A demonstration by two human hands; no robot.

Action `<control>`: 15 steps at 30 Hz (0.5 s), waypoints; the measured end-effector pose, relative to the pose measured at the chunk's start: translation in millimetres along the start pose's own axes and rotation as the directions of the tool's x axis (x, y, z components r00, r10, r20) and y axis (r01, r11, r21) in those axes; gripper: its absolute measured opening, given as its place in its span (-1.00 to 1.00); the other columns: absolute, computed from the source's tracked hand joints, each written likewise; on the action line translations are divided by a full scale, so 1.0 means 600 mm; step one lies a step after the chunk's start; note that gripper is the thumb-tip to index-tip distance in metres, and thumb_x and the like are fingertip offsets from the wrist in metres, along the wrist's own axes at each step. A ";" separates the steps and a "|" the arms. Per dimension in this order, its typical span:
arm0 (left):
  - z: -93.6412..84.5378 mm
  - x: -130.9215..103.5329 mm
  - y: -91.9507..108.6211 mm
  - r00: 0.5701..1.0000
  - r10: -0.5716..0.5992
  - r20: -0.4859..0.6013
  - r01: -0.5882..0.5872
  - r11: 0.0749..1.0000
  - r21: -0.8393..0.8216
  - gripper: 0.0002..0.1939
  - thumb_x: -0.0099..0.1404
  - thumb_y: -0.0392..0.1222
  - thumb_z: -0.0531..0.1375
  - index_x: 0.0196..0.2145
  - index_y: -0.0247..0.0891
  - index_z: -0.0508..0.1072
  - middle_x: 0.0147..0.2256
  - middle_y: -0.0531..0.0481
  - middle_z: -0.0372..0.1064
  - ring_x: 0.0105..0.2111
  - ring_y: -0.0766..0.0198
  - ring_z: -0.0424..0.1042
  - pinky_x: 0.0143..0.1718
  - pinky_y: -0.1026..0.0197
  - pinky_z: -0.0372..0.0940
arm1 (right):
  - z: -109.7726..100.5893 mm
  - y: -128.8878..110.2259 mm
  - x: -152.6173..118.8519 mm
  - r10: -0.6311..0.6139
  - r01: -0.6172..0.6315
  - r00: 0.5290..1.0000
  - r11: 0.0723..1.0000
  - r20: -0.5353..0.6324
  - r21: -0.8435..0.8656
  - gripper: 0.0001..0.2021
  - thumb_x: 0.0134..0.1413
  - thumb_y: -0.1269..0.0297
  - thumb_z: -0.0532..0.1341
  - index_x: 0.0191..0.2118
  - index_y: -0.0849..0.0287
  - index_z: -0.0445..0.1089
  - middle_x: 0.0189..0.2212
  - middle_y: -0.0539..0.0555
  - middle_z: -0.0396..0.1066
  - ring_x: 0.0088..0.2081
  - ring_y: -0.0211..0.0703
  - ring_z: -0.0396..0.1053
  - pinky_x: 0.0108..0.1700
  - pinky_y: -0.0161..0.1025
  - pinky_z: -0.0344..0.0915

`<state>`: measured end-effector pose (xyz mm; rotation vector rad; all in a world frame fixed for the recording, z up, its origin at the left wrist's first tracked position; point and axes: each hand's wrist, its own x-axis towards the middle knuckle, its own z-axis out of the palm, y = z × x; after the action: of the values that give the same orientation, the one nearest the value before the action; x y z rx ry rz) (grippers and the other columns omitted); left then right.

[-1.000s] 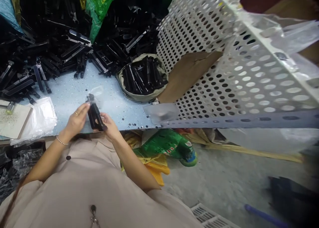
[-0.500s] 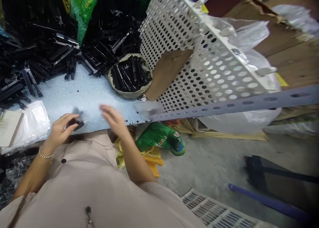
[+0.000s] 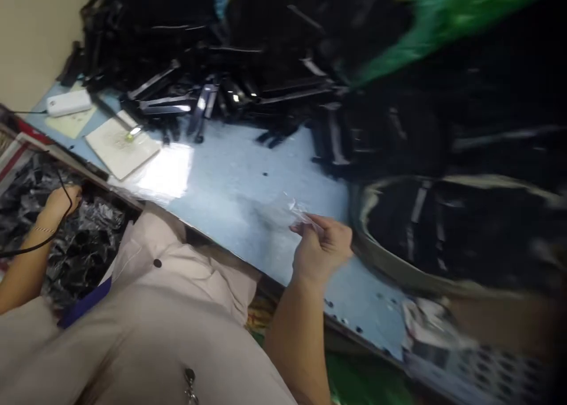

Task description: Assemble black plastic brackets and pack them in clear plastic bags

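My right hand [image 3: 321, 242] is over the light blue tabletop [image 3: 230, 180], its fingers pinched on a clear plastic bag [image 3: 287, 210] that sticks out to the left. My left hand [image 3: 64, 203] is down at the left, above a box of black pieces in clear wrapping [image 3: 84, 239]; its fingers are curled and partly hidden, and what they hold, if anything, cannot be seen. Black parts with shiny edges [image 3: 204, 101] lie heaped along the back of the table.
A round container of black parts [image 3: 385, 263] stands at the right. At the left are a square pad [image 3: 121, 145], a stack of clear bags [image 3: 163, 172] and a white device [image 3: 68, 103]. A black cable [image 3: 33, 253] crosses my left forearm.
The view has swung left. My left hand has moved off the table to the box at the left, without the black piece. My right hand now pinches a clear bag.
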<state>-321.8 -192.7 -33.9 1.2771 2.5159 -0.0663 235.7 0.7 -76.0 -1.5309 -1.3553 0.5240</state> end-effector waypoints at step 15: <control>0.253 -0.010 -0.129 0.903 -0.375 0.209 0.403 0.909 -0.108 -0.56 0.40 -0.03 0.25 0.14 -0.28 0.40 0.11 -0.18 0.38 0.03 0.07 0.45 0.03 -0.11 0.44 | 0.181 -0.037 -0.057 -0.148 0.150 0.945 0.989 0.292 0.015 -0.79 -0.08 0.30 0.12 -0.40 0.18 0.50 -0.33 0.15 0.46 -0.12 0.03 0.43 0.08 0.13 0.37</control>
<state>-340.2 -271.5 -184.1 0.6607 2.5198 -0.0817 126.0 8.0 -112.1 -1.3805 -1.6872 0.6702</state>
